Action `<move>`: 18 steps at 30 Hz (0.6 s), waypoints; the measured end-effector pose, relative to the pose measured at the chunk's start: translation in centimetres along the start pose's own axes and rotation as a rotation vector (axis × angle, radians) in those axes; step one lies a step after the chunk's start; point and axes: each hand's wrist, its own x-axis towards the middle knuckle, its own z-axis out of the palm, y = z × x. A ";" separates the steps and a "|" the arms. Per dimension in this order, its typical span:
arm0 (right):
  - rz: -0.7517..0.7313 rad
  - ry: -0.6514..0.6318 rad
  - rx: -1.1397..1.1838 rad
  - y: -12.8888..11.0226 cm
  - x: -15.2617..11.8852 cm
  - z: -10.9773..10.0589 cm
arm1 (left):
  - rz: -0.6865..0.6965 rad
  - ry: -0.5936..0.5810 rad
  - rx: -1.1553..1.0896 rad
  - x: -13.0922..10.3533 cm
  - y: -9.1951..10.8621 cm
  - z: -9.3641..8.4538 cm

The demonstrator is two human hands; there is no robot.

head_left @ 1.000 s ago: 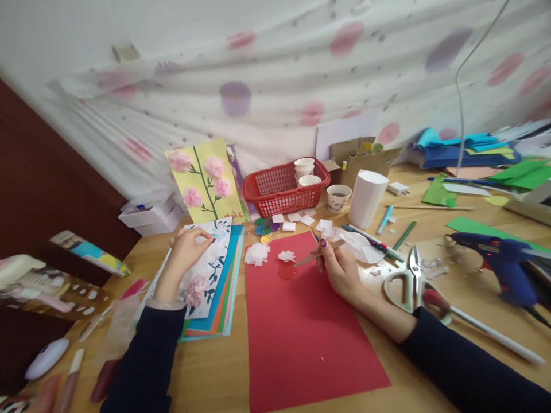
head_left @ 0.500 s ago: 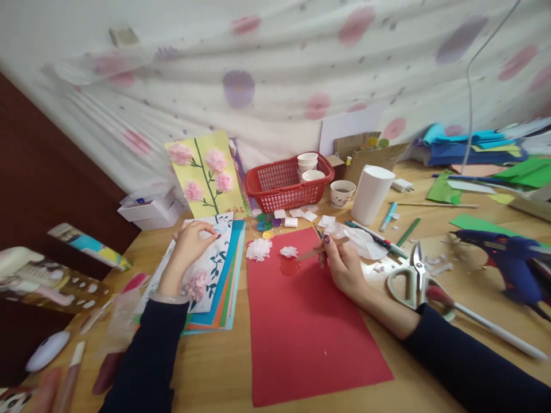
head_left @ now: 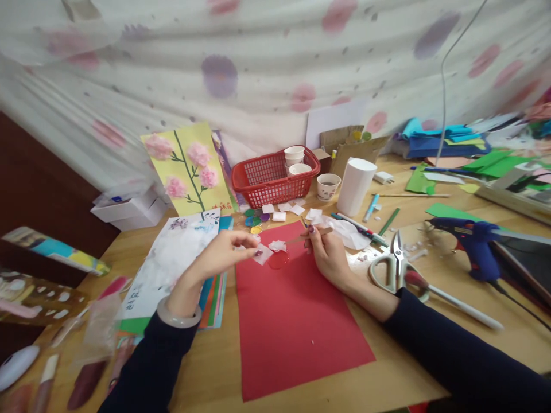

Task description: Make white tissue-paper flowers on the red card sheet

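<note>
Left hand (head_left: pixel 224 252) pinching white paper flower (head_left: pixel 262 254), right hand (head_left: pixel 329 258) closed around stick (head_left: pixel 307 236), over red paper (head_left: pixel 293 321)

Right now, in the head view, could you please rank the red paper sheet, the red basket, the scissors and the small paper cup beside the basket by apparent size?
1. Red paper sheet, plainly largest.
2. Red basket.
3. Scissors; they lie nearer the camera, so their rank against the basket is unsure.
4. Paper cup, smallest.

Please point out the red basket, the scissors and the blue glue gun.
red basket (head_left: pixel 262 182): head view, on its front mesh wall.
scissors (head_left: pixel 394 265): head view, near the pivot where the handles meet the blades.
blue glue gun (head_left: pixel 472 241): head view, on its body.
</note>
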 end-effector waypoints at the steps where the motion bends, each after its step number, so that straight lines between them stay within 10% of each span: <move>1: -0.001 0.000 0.013 -0.1 0.0 0.0 | 0.015 -0.037 -0.010 0.4 0.0 1.0; 7: -0.083 0.102 0.122 -1.3 -0.7 -0.8 | 0.093 0.013 0.163 3.0 -1.4 5.3; 18: -0.161 -0.139 -0.125 -0.7 -0.7 -0.1 | 0.066 0.126 0.176 3.9 -2.0 6.1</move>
